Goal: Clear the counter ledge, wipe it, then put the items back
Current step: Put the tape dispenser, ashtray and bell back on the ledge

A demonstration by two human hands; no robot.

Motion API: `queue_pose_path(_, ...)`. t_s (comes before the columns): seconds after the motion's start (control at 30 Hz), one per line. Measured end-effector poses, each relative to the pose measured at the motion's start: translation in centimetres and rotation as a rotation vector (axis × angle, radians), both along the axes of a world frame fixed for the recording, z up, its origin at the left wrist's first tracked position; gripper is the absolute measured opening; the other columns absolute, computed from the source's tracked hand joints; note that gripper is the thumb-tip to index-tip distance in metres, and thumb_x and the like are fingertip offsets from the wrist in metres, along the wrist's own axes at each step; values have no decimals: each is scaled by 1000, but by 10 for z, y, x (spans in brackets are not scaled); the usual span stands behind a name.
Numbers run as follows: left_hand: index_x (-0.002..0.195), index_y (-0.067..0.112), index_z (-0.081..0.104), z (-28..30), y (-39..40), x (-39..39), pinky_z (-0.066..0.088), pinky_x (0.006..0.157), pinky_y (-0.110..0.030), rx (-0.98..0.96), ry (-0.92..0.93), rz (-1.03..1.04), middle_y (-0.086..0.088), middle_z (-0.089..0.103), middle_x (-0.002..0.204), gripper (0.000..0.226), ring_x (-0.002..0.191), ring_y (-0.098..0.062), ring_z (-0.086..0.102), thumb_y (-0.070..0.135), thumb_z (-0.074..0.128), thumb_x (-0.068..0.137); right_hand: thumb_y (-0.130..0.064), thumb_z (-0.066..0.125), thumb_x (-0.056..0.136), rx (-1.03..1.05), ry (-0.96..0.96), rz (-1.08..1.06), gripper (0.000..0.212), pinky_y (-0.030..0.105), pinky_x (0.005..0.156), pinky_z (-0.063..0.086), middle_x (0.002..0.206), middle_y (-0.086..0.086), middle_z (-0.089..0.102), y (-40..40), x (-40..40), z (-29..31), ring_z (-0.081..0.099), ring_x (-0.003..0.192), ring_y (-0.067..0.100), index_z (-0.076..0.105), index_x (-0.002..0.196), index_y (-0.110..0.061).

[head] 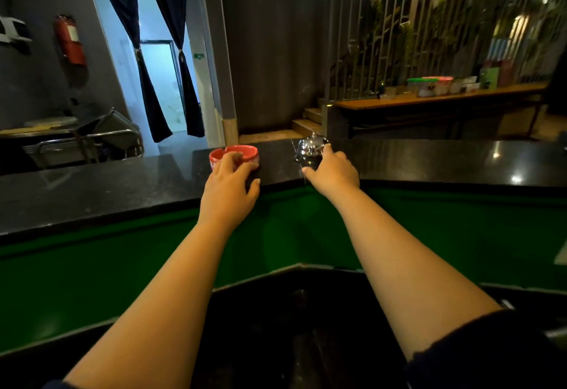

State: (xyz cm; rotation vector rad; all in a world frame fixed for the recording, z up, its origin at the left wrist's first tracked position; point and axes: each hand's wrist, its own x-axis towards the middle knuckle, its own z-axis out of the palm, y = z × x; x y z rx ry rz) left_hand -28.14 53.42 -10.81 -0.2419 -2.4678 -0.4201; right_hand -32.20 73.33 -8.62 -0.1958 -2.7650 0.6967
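Ashtray: red, round, notched rim, sits on glossy black worktop ledge; white markings on side, unreadable. Left hand curls fingers round its near rim. Chrome call bell stands just right; right hand grips its near side.

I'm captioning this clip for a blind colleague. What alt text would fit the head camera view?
A person reaches both arms over a dark stone counter ledge: the left hand grips a red ashtray, the right hand holds a silver desk bell. Below the ledge is a green panel; behind are a curtained doorway and a fire extinguisher.
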Motion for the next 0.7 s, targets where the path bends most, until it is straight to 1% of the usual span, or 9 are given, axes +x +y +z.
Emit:
queue_pose_path(0.1,125,24,60,-18,8,44,37,107,-43,5,-8,-49,-4,41,139,38,131,-24,38,35,60,89,-42,54,95,-68,127,124,64,42,119,20,156,6,29,3,58,-25,20,146,28,32,150,-17)
queue_pose_path(0.17,116,23,66,-35,12,76,39,104,-41,19,8,-98,-4,47,135,30,127,-23,42,32,61,88,-35,54,96,-160,167,189,56,42,121,15,157,2,28,3,102,-48,15,148,20,39,148,-18)
queue_pose_path(0.27,106,22,71,-69,17,124,43,94,-38,91,-21,-154,-1,54,120,22,115,-22,50,29,62,88,-29,55,96,-289,143,212,49,38,120,18,155,0,35,6,168,-94,19,147,15,46,143,-20)
queue_pose_path(0.37,104,25,70,-114,20,168,45,90,-35,168,-149,-205,2,55,109,19,107,-19,52,29,61,88,-25,56,97,-362,50,192,43,28,114,22,151,-1,41,14,231,-145,24,145,13,52,139,-20)
queue_pose_path(0.43,106,25,69,-148,21,195,47,90,-34,250,-249,-224,2,55,108,20,102,-19,56,27,63,87,-26,56,96,-394,-31,163,40,24,111,25,148,-1,45,19,269,-178,29,144,13,55,136,-21)
queue_pose_path(0.5,119,21,64,-182,24,222,47,91,-30,346,-385,-201,0,54,117,32,102,-19,59,25,64,87,-29,59,95,-441,-106,120,40,21,104,30,142,-2,50,21,302,-207,38,138,15,56,134,-21)
queue_pose_path(0.57,137,19,49,-211,29,246,43,93,-24,436,-560,-142,-3,47,134,49,115,-17,55,28,62,90,-38,63,91,-495,-187,81,47,24,103,35,140,-3,51,22,328,-231,44,133,15,54,135,-24)
queue_pose_path(0.63,148,21,32,-234,35,266,39,102,-31,518,-737,-98,-6,37,148,61,129,-20,45,30,57,93,-47,68,84,-567,-297,50,61,31,104,37,143,-6,46,20,347,-250,43,133,16,48,138,-29)
queue_pose_path(0.7,151,26,21,-250,40,282,32,109,-38,580,-875,-117,-5,30,154,62,137,-22,37,23,51,96,-47,77,75,-652,-387,30,76,33,103,39,143,-8,44,18,360,-268,43,133,17,43,141,-32)
